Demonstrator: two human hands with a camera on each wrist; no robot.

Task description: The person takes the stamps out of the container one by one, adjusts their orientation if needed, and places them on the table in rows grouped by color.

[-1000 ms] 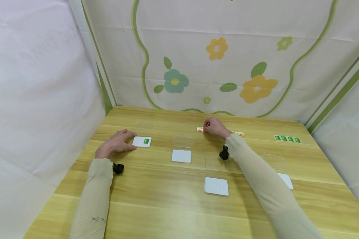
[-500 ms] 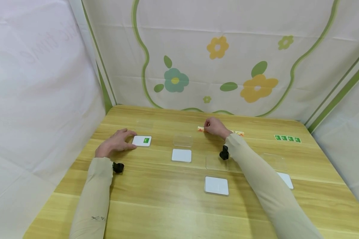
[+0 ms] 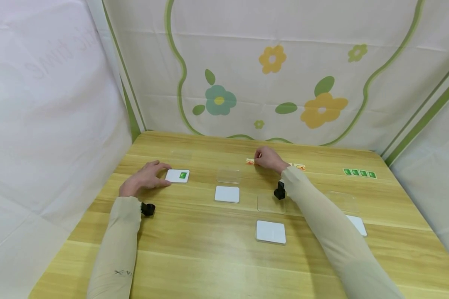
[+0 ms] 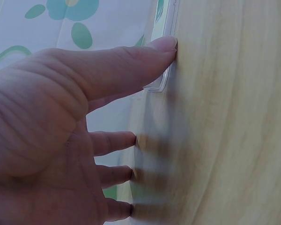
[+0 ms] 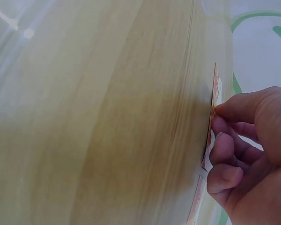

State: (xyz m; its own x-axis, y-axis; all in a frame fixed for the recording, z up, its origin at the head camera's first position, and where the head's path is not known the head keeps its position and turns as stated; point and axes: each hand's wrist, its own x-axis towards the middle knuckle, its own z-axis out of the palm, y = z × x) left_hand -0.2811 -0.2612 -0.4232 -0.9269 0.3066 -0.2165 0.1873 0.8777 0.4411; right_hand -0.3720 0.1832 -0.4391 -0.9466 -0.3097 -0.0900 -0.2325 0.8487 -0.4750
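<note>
My left hand (image 3: 146,177) holds a white card (image 3: 173,176) at the left of the table, thumb at its near edge and index finger at its far edge. A small green sticker (image 3: 183,175) lies on the card's right half. In the left wrist view the thumb presses the edge of a clear plastic layer (image 4: 157,85) under the card; the other fingertips touch the table. At the back, my right hand (image 3: 270,158) pinches at a row of small orange-red stickers (image 3: 250,161) with thumb and index finger. The right wrist view shows one sticker (image 5: 217,89) slightly raised at the fingertips.
More white cards lie at the middle (image 3: 227,194), front (image 3: 271,232) and right, the right card (image 3: 357,225) partly behind my sleeve. Faint clear plastic sheets (image 3: 228,176) lie behind them. Several green stickers (image 3: 359,173) form a row at the back right, before a flowered curtain (image 3: 247,83).
Both hands stay almost in place. The right fingers shift only slightly at the orange-red stickers; the cards have not moved.
</note>
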